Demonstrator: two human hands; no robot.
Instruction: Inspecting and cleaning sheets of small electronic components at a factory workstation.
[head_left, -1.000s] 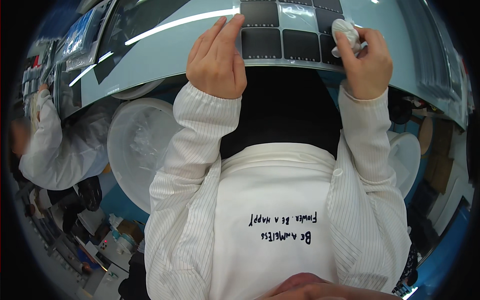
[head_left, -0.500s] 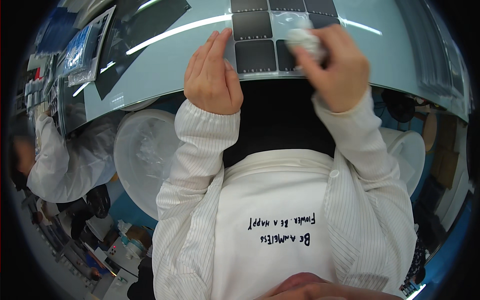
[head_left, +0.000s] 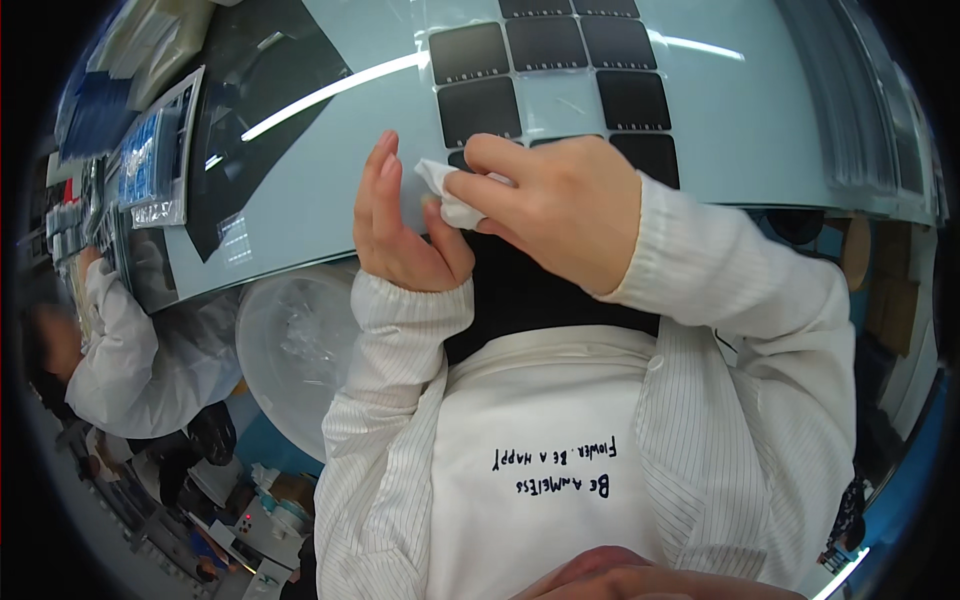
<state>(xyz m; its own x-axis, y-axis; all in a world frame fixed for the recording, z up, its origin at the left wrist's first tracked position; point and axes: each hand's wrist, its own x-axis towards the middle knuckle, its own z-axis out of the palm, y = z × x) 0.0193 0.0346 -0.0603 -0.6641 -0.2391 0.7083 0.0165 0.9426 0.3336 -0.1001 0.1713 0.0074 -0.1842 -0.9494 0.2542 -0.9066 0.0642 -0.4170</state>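
Note:
A crumpled white wiping cloth [head_left: 450, 196] is gripped in my right hand [head_left: 565, 208], over the table's near edge. Beside it my left hand [head_left: 408, 235] is open with its fingers pointing up. Its thumb is close to the cloth; whether they touch I cannot tell. Beyond my hands lies a grid of dark rounded square panels [head_left: 546, 44], seemingly in a clear sheet, with small pale marks along their lower edges. One spot [head_left: 560, 105] within the grid is pale instead of dark. My right hand covers part of the nearest row.
The pale glass-topped table [head_left: 730, 110] reflects strip lights. Left are a black sheet [head_left: 265, 110] and blue film-wrapped packs [head_left: 152, 155]; right, stacked clear sheets [head_left: 850, 110]. A white bin [head_left: 290, 340] stands below the edge. Another person's sleeve [head_left: 150, 365] is at far left.
My right hand has moved left and nearer with the cloth, uncovering the pale spot and meeting my left hand. My left hand has come nearer, its fingers spreading. The grid sits differently in view.

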